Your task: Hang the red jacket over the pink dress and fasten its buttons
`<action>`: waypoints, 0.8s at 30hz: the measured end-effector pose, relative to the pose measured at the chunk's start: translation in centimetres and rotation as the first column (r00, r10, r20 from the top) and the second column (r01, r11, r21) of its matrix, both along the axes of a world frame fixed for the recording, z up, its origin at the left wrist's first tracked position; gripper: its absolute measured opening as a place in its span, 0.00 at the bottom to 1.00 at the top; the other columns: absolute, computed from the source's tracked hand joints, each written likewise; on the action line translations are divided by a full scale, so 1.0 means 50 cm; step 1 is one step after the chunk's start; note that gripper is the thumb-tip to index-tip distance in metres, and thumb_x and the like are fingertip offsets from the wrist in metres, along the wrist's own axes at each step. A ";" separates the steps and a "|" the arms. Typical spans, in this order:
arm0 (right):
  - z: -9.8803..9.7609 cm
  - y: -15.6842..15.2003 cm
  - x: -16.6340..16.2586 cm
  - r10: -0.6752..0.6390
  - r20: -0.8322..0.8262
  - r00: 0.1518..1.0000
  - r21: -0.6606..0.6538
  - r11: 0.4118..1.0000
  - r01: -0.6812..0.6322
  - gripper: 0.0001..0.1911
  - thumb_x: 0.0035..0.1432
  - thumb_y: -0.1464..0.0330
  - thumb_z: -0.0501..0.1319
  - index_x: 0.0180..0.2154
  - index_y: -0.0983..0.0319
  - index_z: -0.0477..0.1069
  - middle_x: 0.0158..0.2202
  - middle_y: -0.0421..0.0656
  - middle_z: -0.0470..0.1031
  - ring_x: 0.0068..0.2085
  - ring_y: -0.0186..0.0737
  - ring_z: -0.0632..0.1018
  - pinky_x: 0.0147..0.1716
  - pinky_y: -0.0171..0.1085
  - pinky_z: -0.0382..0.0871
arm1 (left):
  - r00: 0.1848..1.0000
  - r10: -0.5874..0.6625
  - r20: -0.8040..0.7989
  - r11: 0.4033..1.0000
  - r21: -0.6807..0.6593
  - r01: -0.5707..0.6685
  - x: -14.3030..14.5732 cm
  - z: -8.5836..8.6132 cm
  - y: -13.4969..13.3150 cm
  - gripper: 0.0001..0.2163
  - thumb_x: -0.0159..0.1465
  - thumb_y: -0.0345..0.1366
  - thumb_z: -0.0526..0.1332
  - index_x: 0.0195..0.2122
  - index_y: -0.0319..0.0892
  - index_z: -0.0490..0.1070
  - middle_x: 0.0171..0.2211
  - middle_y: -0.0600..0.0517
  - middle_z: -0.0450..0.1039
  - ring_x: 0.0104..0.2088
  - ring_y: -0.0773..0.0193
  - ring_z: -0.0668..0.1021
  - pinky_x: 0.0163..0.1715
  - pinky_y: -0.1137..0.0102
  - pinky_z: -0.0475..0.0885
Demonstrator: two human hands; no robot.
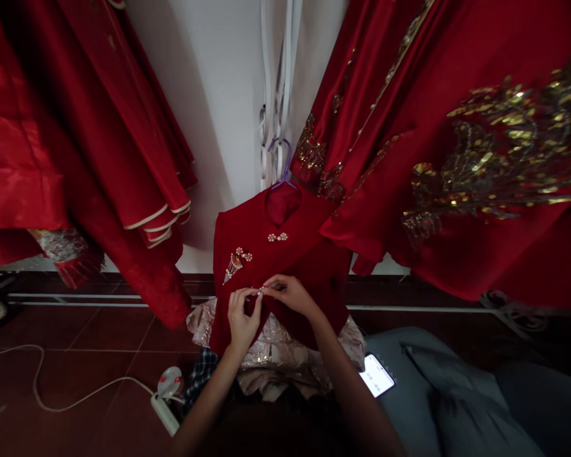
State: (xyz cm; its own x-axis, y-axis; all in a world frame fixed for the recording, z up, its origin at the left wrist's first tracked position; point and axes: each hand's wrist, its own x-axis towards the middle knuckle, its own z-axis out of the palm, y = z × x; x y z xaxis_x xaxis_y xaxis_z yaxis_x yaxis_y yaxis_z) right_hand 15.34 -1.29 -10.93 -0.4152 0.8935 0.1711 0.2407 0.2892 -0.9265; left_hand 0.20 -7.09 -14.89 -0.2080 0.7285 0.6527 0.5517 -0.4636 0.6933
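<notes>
A small red garment (276,260) hangs on a purple hanger (282,166) against the white wall. It has a pearl clasp (277,237) near the collar and a tasselled ornament (235,261) on its left side. Both my hands meet at a third pearl clasp (259,291) on the garment's front. My left hand (242,317) pinches the clasp from the left, fingers closed. My right hand (290,293) pinches it from the right. Beneath the garment lies pale gold embroidered fabric (285,355).
Long red satin robes hang at left (85,146), and gold-embroidered ones at right (457,146). A lit phone (377,376) lies on a grey cushion (447,393). A white power strip (164,409) with its cord (52,393) lies on the dark red tiled floor.
</notes>
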 end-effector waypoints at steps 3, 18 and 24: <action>-0.001 0.000 0.001 0.009 -0.008 1.000 -0.007 1.000 -0.009 0.18 0.48 0.57 0.65 0.35 0.65 0.74 0.33 0.46 0.78 0.35 0.38 0.78 0.38 0.37 0.69 | 0.999 0.034 0.007 0.999 0.007 -0.034 0.000 0.000 -0.001 0.06 0.59 0.34 0.61 0.38 0.42 0.72 0.35 0.50 0.73 0.37 0.63 0.73 0.40 0.67 0.68; 0.003 0.001 0.006 0.028 0.019 0.999 -0.012 1.000 -0.028 0.17 0.49 0.58 0.64 0.35 0.64 0.76 0.33 0.45 0.78 0.35 0.38 0.77 0.38 0.37 0.69 | 0.998 0.041 0.041 0.999 -0.029 -0.040 -0.005 -0.004 0.000 0.05 0.58 0.37 0.62 0.34 0.43 0.72 0.31 0.51 0.74 0.33 0.63 0.73 0.37 0.68 0.68; 0.002 0.000 0.004 0.036 0.026 0.999 -0.005 0.999 -0.036 0.17 0.49 0.57 0.64 0.35 0.64 0.75 0.34 0.45 0.79 0.36 0.39 0.77 0.39 0.38 0.70 | 0.996 0.043 0.075 0.998 -0.052 -0.039 0.001 -0.007 -0.005 0.06 0.58 0.38 0.62 0.34 0.43 0.73 0.31 0.51 0.73 0.33 0.63 0.73 0.38 0.67 0.68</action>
